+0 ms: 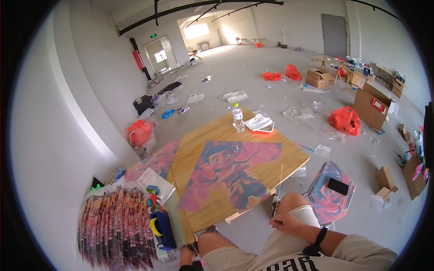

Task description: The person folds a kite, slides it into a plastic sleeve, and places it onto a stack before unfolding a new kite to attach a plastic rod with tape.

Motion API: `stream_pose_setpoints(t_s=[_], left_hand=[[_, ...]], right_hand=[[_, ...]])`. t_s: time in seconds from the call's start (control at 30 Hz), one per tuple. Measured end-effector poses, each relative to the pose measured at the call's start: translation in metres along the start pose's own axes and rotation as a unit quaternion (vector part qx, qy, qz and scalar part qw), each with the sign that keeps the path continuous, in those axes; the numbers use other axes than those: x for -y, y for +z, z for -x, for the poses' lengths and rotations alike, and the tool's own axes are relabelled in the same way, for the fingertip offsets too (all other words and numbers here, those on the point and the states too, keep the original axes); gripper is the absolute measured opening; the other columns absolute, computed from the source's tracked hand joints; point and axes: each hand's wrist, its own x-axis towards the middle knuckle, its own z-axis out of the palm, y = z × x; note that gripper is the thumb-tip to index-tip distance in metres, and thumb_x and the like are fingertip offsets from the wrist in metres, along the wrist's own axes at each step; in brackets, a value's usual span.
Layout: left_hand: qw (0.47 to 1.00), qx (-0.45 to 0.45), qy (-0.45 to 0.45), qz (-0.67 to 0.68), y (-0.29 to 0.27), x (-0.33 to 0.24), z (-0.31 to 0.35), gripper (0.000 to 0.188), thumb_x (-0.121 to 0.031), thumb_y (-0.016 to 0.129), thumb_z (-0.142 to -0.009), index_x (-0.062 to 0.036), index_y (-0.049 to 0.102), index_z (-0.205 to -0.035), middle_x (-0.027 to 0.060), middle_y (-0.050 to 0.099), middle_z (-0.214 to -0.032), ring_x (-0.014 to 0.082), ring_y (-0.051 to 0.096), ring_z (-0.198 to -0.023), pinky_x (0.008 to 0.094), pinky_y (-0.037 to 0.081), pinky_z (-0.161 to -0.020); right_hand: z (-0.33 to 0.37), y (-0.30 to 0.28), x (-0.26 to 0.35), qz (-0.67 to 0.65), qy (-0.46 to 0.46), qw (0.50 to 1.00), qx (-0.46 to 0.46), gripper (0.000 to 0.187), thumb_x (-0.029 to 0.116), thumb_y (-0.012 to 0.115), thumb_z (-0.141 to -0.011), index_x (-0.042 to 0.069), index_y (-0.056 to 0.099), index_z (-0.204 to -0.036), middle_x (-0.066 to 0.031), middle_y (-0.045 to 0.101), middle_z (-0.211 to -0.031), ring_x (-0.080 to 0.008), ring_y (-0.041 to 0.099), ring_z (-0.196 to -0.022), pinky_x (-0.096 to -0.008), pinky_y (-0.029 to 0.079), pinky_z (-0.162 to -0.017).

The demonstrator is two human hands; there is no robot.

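Observation:
On the wooden table (205, 212) lies a flat, triangular printed sheet (230, 174) with a cartoon figure in pink, purple and dark blue. My right hand (282, 221) is over my right thigh, its fingers curled together; what they hold, if anything, is too small to make out. Beyond it a thin pale rod (281, 176) stands up by the table's right edge, and whether it reaches my fingers is unclear. My left hand (189, 252) is low beside the table's near left corner, its fingers mostly hidden. Close by are a blue tape dispenser (166, 232) and a yellow ring (156, 226).
A thick stack of bagged printed pieces (115, 226) is at left. A water bottle (238, 118) and white tissues (259, 122) stand on the table's far side. At right, a phone (338, 186) lies on a printed stool (325, 205). Cardboard boxes (368, 108) and red bags (346, 121) lie beyond.

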Motion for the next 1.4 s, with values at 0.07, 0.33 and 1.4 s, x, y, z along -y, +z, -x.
stream_pose_setpoints(t_s=[0.07, 0.33, 1.4], left_hand=[[0.999, -0.014, -0.039, 0.016, -0.003, -0.016, -0.002, 0.021, -0.017, 0.058, -0.083, -0.0008, 0.071, -0.086, 0.0248, 0.068, -0.088, 0.0405, 0.068, -0.084, 0.0481, 0.053, -0.073], [0.981, -0.101, -0.095, 0.137, -0.068, -0.055, 0.064, 0.012, -0.013, 0.068, -0.078, -0.0019, 0.069, -0.082, 0.0168, 0.069, -0.077, 0.0326, 0.069, -0.075, 0.0401, 0.054, -0.070], [0.487, -0.047, 0.207, 0.847, -0.264, -0.301, 0.078, 0.023, -0.002, 0.069, -0.088, -0.0082, 0.055, -0.105, 0.0043, 0.055, -0.098, 0.0173, 0.057, -0.091, 0.0381, 0.050, -0.092]], right_hand=[[0.003, -0.005, 0.001, 0.019, -0.002, 1.000, -0.009, 0.019, 0.022, 0.062, -0.094, 0.006, 0.068, -0.102, -0.0098, 0.069, -0.085, -0.0234, 0.064, -0.074, -0.0337, 0.050, -0.068], [0.004, -0.006, 0.002, 0.014, -0.111, 0.991, -0.071, 0.010, 0.013, 0.058, -0.096, 0.004, 0.063, -0.097, -0.0088, 0.069, -0.088, -0.0227, 0.065, -0.076, -0.0331, 0.051, -0.067], [0.041, -0.081, 0.120, 0.159, -0.329, 0.930, -0.039, 0.018, 0.006, 0.072, -0.080, 0.011, 0.073, -0.097, -0.0079, 0.061, -0.067, -0.0265, 0.061, -0.060, -0.0361, 0.049, -0.055]])
